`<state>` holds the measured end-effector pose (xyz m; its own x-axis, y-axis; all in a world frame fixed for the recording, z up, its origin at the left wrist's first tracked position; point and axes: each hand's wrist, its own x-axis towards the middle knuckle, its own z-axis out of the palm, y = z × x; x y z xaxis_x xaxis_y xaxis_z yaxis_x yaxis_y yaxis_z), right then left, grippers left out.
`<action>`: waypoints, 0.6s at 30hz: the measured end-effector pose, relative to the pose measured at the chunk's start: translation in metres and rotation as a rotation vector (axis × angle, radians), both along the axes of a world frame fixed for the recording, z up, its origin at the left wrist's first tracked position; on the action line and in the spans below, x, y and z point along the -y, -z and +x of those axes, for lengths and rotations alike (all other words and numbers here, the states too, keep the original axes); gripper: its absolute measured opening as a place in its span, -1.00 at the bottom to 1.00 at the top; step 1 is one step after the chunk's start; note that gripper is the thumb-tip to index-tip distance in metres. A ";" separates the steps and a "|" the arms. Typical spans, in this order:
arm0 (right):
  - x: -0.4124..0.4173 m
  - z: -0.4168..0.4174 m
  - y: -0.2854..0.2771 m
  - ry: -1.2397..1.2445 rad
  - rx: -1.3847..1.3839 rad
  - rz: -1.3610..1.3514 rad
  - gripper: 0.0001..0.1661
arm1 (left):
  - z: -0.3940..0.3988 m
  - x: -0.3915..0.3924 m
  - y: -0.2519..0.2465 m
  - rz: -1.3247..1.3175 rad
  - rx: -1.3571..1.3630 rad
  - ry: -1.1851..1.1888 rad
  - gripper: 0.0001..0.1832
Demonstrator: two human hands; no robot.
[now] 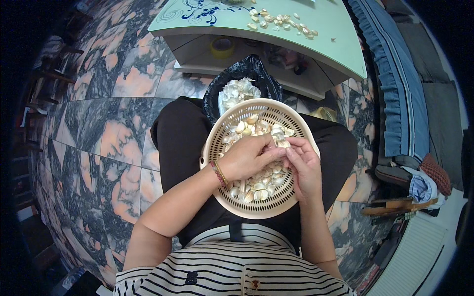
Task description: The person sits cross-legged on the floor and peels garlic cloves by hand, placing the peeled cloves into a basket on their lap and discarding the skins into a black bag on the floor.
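A cream plastic colander basket (255,212) rests on my lap, with many garlic cloves (261,185) inside, some still in their skins. Over its middle, my left hand (250,153) and my right hand (304,162) meet at the fingertips. Between them they pinch a single garlic clove (283,143), pale and partly covered by the fingers. A beaded bracelet (219,173) circles my left wrist. Just beyond the basket, a black plastic bag (214,88) stands open, filled with whitish garlic skins (239,92).
Ahead is a pale green table (229,27) with loose garlic cloves (283,22) near its edge. A roll of yellow tape (222,47) lies on its lower shelf. At right stands a sofa with a blue ruffled cover (401,92). Marble-patterned tiles (122,133) form the floor.
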<state>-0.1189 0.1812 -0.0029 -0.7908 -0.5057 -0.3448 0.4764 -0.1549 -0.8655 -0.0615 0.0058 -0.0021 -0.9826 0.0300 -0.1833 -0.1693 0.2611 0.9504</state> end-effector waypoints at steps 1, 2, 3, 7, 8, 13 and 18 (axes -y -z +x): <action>0.000 0.001 0.001 -0.008 0.008 -0.040 -0.73 | 0.000 -0.001 -0.003 -0.052 -0.012 0.014 -0.62; 0.000 0.001 0.001 -0.001 0.001 -0.022 -0.75 | -0.001 -0.002 -0.004 -0.104 -0.024 0.029 -0.60; 0.001 0.001 0.001 0.004 -0.006 -0.005 -0.76 | -0.001 -0.002 -0.004 -0.091 -0.027 0.046 -0.60; 0.001 0.000 0.001 0.004 -0.057 0.065 -0.80 | 0.001 -0.002 -0.003 -0.093 -0.054 0.083 -0.61; 0.001 0.000 0.001 -0.002 -0.064 0.073 -0.81 | 0.002 -0.003 -0.002 -0.107 -0.064 0.086 -0.62; -0.003 0.000 0.007 -0.030 -0.047 0.075 -0.81 | 0.003 -0.002 0.011 -0.134 -0.090 0.147 -0.62; -0.007 0.004 0.013 -0.006 -0.021 0.061 -0.81 | 0.004 -0.002 0.010 -0.161 -0.104 0.177 -0.62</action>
